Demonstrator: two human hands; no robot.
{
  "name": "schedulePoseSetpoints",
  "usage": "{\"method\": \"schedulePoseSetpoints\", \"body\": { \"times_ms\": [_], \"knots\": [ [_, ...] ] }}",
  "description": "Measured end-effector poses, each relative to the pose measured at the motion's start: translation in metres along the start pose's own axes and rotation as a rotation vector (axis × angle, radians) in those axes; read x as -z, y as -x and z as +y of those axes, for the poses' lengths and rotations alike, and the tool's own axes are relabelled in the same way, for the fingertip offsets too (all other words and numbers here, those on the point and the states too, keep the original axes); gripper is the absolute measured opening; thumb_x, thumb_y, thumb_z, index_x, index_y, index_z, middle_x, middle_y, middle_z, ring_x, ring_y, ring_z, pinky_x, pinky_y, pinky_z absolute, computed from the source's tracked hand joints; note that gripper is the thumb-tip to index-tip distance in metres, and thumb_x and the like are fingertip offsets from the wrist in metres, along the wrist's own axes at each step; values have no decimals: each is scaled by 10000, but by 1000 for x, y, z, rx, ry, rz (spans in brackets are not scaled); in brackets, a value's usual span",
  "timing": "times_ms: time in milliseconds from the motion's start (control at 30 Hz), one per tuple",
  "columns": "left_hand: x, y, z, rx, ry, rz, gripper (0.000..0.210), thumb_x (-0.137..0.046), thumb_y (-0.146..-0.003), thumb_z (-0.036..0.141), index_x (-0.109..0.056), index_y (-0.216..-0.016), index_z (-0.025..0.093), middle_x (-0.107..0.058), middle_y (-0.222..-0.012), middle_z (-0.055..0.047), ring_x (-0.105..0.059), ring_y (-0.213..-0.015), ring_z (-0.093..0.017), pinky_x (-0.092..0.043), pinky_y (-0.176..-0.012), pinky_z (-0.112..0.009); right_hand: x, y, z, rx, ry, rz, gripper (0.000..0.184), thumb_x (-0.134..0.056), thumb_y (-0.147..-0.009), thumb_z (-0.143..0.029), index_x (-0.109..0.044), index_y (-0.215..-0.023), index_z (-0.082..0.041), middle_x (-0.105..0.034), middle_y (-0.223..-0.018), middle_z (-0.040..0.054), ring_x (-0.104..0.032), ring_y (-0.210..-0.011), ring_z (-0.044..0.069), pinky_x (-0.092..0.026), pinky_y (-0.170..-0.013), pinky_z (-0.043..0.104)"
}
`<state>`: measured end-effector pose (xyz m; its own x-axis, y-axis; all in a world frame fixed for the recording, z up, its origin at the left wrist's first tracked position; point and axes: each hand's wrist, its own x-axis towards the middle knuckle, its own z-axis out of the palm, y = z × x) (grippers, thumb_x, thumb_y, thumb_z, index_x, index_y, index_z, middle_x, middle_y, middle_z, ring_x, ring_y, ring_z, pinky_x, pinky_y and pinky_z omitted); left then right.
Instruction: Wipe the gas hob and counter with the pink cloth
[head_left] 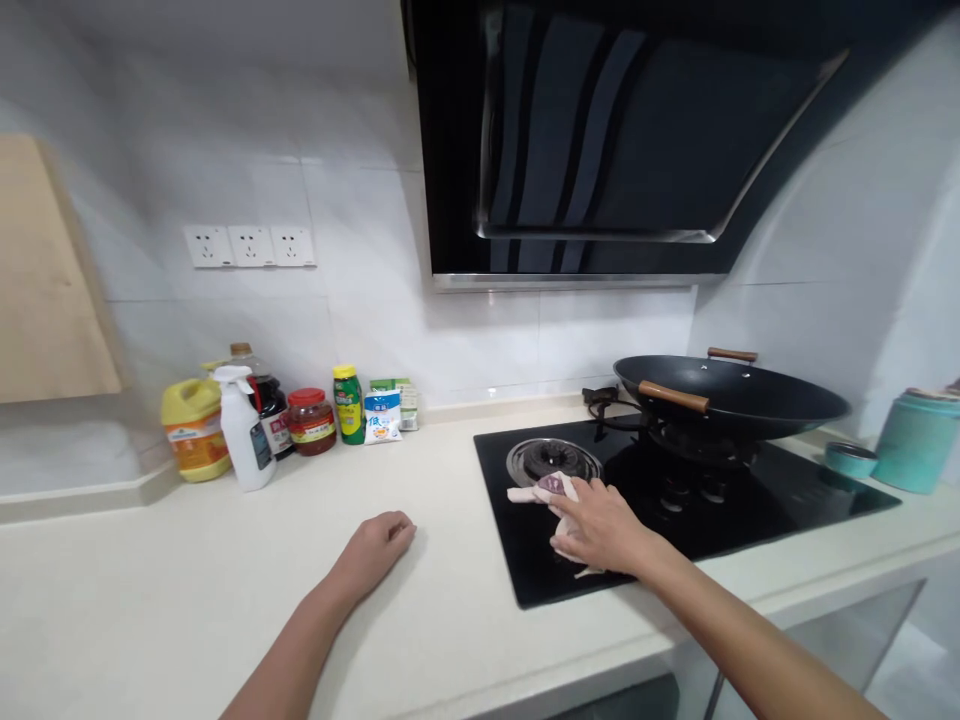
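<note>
My right hand (pixel 601 526) presses a pale cloth (pixel 562 488) with a dark purple patch against the black glass cooktop (pixel 525 560). Its fingers lie over the cloth, just in front of the left burner (pixel 553 459), which has no pan support on it. One cloth corner sticks out to the left, and a small bit shows below the palm. My left hand (pixel 377 547) rests on the pale countertop (pixel 435 600), left of the cooktop, fingers curled in with nothing visible in them.
A large black wok (pixel 757 395) with wooden handles sits on the right burner. At the back left stand a spray bottle (pixel 246 430), a yellow jug (pixel 196 430), a red-lidded jar (pixel 310 423) and other seasonings. The range hood (pixel 630 150) overhangs; a teal canister (pixel 916 440) is far right.
</note>
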<state>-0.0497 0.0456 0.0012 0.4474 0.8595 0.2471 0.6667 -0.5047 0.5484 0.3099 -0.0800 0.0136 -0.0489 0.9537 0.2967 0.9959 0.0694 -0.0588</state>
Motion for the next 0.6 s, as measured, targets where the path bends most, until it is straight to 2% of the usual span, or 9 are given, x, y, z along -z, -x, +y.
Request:
{"method": "schedulePoseSetpoints", "body": {
  "times_ms": [133,233,300,400,533,600],
  "knots": [
    [3,3,8,10,-10,-14,326,-450,-851,463,-646,-787,211,-697,-801,-32,-619,-772,-212,-420,-700,-289,-11,-16,16,-103,-16,-42,522,-567,-862,-530,-541,-1361,-380,-533,-1285,88,-507,-1113,296,-365,-919,415],
    [5,4,13,27,-4,-20,337,-452,-843,475,-647,-787,206,-698,-812,-40,-619,-786,-216,-420,-697,-290,-10,-26,25,-164,-48,-79,561,-599,-849,-509,-535,-1374,-321,-553,-1202,92,-544,-1072,262,-376,-911,361],
    [5,4,13,24,3,-19,338,-453,-836,473,-650,-790,203,-696,-810,-43,-615,-786,-216,-417,-697,-291,-7,-26,21,-169,-34,-80,515,-610,-847,-476,-572,-1335,-313,-552,-1164,83,-558,-1044,248,-376,-907,344],
    [3,1,8,20,-1,-28,335,-450,-838,469,-651,-800,204,-693,-806,-34,-608,-776,-211,-414,-696,-290,-5,-16,-5,-93,-47,-56,382,-564,-890,-419,-635,-1249,-312,-542,-1135,77,-553,-1020,231,-372,-899,330],
    [0,-2,0,19,-24,-35,323,-443,-852,462,-640,-805,211,-684,-798,-19,-604,-776,-205,-410,-699,-286,-6,12,-62,93,-146,-13,317,-560,-907,-402,-649,-1203,-332,-527,-1141,67,-506,-1025,233,-362,-911,353],
    [0,-2,-2,25,-32,-32,325,-438,-859,462,-638,-807,212,-676,-785,-13,-600,-769,-204,-408,-696,-285,-5,27,-86,151,-156,-3,248,-565,-908,-382,-677,-1116,-309,-523,-1114,64,-482,-1001,236,-357,-911,379]
  ]
}}
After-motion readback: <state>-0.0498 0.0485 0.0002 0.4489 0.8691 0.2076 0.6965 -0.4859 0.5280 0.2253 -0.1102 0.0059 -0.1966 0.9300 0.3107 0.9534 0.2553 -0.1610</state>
